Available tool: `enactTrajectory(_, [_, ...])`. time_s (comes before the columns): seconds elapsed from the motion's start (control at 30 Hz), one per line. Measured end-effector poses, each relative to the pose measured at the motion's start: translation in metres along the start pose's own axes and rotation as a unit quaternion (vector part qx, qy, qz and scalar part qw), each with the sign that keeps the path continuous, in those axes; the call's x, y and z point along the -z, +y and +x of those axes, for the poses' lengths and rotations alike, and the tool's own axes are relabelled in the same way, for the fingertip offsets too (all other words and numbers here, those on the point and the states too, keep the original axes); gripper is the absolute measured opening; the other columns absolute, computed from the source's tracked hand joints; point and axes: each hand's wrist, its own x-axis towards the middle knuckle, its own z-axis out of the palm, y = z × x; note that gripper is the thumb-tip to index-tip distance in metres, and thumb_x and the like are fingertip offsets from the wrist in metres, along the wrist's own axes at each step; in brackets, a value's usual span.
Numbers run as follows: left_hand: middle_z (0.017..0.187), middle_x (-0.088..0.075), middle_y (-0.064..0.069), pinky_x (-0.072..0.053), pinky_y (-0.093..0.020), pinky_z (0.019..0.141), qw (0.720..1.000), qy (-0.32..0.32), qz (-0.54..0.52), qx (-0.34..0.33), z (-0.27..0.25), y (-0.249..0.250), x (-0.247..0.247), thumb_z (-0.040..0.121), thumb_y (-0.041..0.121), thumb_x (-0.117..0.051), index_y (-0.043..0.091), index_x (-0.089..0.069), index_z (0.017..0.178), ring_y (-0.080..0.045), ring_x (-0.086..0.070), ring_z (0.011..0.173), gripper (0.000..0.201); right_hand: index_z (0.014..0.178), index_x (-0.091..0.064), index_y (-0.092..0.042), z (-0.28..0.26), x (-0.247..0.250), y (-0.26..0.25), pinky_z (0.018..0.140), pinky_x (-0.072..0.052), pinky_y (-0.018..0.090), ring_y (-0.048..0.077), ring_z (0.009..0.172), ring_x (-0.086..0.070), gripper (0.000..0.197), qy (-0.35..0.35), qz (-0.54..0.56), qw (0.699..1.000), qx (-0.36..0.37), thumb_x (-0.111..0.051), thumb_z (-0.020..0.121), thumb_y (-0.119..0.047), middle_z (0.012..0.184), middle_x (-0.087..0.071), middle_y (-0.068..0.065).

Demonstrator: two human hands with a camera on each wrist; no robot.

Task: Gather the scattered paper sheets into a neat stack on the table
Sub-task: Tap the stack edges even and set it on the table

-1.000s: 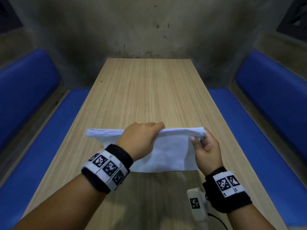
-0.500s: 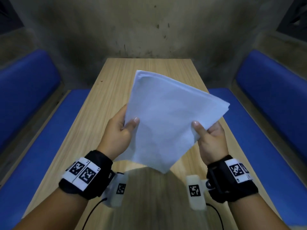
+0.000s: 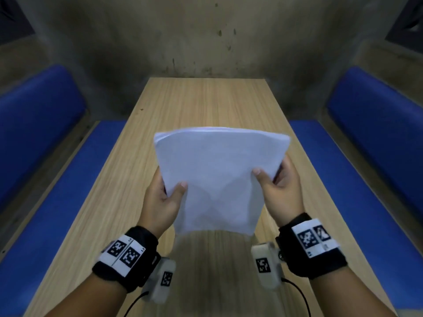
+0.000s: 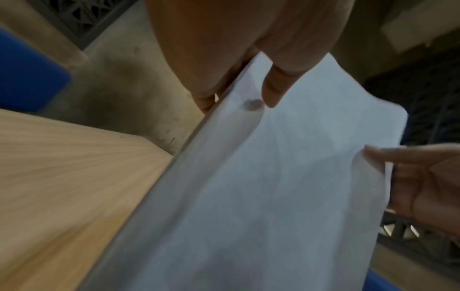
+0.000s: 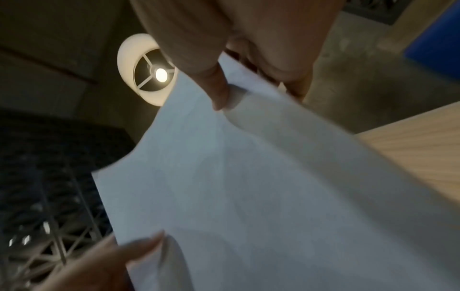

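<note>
The left hand (image 3: 163, 200) at nine o'clock and the right hand (image 3: 280, 191) at three grasp the paper stack (image 3: 219, 177) above the table (image 3: 206, 101).

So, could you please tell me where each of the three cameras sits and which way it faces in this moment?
Head: on the person's head, facing forward and down the table; shows both forearms, left hand and right hand holding the paper stack.
Left wrist: looks along the left hand at the stack's left edge; the right hand shows opposite.
Right wrist: looks along the right hand, tilted up to a ceiling lamp.
Shared: all three show the stack and both hands.
</note>
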Motion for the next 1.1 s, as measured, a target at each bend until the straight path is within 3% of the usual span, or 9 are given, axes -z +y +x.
enactTrajectory(0.07, [0.112,-0.068,0.012,-0.054,-0.052,0.090,1.000,0.012,-0.008,-0.005,-0.003,0.002,0.002,0.079,0.027,-0.064,0.033,-0.047,0.121,-0.012,-0.066,0.106,0.046,0.103,-0.050,-0.037,-0.005,0.000,0.004,0.087,-0.050,0.059,0.023,0.100,-0.065,0.038,0.009,-0.017,1.000,0.002,-0.064,0.081,-0.010,0.107,-0.066,0.002])
enactTrajectory(0.2, [0.134,-0.054,-0.007,-0.052,-0.030,0.092,0.986,0.045,0.028,-0.158,0.015,0.037,0.006,0.087,0.004,-0.064,0.043,-0.017,0.141,-0.014,-0.060,0.115,0.082,0.130,-0.020,-0.057,0.002,0.002,-0.014,0.091,-0.053,0.035,0.022,0.104,-0.062,0.086,0.006,-0.015,0.994,0.111,-0.057,0.084,0.005,0.121,-0.053,0.008])
enactTrajectory(0.33, [0.121,-0.051,-0.003,-0.040,-0.012,0.095,0.936,0.051,0.197,-0.289,0.026,0.055,0.010,0.089,0.002,-0.061,0.016,-0.058,0.129,0.009,-0.046,0.114,0.042,0.136,-0.047,-0.027,0.008,0.004,-0.021,0.080,-0.044,0.010,-0.006,0.106,-0.048,0.064,-0.002,-0.164,0.962,0.217,-0.054,0.084,0.009,0.118,-0.042,-0.006])
enactTrajectory(0.43, [0.120,-0.048,0.000,-0.039,-0.010,0.095,0.936,0.056,0.200,-0.283,0.022,0.050,0.010,0.090,-0.001,-0.059,0.013,-0.063,0.123,0.008,-0.045,0.113,0.036,0.125,-0.060,-0.015,0.006,0.004,-0.019,0.074,-0.042,0.006,-0.016,0.101,-0.043,0.047,0.001,-0.185,0.956,0.228,-0.054,0.085,0.010,0.122,-0.040,-0.001])
enactTrajectory(0.6, [0.119,-0.051,-0.004,-0.036,-0.008,0.097,0.944,0.055,0.171,-0.277,0.018,0.051,0.008,0.091,-0.007,-0.053,0.013,-0.061,0.119,0.005,-0.047,0.113,0.035,0.125,-0.050,-0.022,0.002,0.003,-0.021,0.091,-0.038,0.006,-0.010,0.116,-0.041,0.049,-0.004,-0.162,0.962,0.219,-0.048,0.088,0.009,0.126,-0.044,0.003])
enactTrajectory(0.73, [0.109,-0.056,0.004,-0.050,-0.023,0.087,0.984,0.038,0.011,-0.175,0.011,0.042,0.006,0.098,0.006,-0.047,0.041,-0.040,0.125,-0.006,-0.059,0.098,0.045,0.122,-0.043,-0.026,-0.003,0.003,-0.011,0.083,-0.051,0.019,-0.004,0.099,-0.058,0.039,0.013,0.003,0.998,0.066,-0.048,0.093,0.000,0.114,-0.054,-0.012])
enactTrajectory(0.83, [0.105,-0.061,0.008,-0.052,-0.030,0.079,0.994,0.026,-0.084,-0.063,0.003,0.023,-0.002,0.101,0.013,-0.040,0.031,-0.044,0.121,-0.002,-0.062,0.092,0.027,0.098,-0.055,-0.024,-0.010,-0.002,0.002,0.070,-0.050,0.022,-0.003,0.077,-0.061,0.025,0.002,0.056,0.998,-0.030,-0.041,0.097,-0.003,0.087,-0.064,-0.016])
enactTrajectory(0.93, [0.108,-0.060,0.002,-0.050,-0.049,0.090,0.996,0.027,-0.083,-0.031,-0.004,0.011,-0.009,0.098,0.025,-0.038,0.039,-0.053,0.107,-0.011,-0.059,0.097,0.022,0.093,-0.055,-0.034,-0.016,-0.009,0.010,0.076,-0.050,0.029,0.001,0.078,-0.060,0.034,0.002,0.047,0.997,-0.055,-0.035,0.100,-0.008,0.087,-0.063,-0.014])
enactTrajectory(1.1, [0.104,-0.059,0.017,-0.051,-0.017,0.080,0.990,0.016,-0.097,-0.103,-0.002,0.015,-0.004,0.104,0.015,-0.031,0.043,-0.049,0.108,0.003,-0.059,0.094,0.033,0.095,-0.050,-0.033,-0.011,-0.004,0.006,0.075,-0.049,0.027,0.005,0.082,-0.056,0.033,-0.003,0.067,0.998,-0.008,-0.034,0.099,-0.005,0.087,-0.059,-0.016])
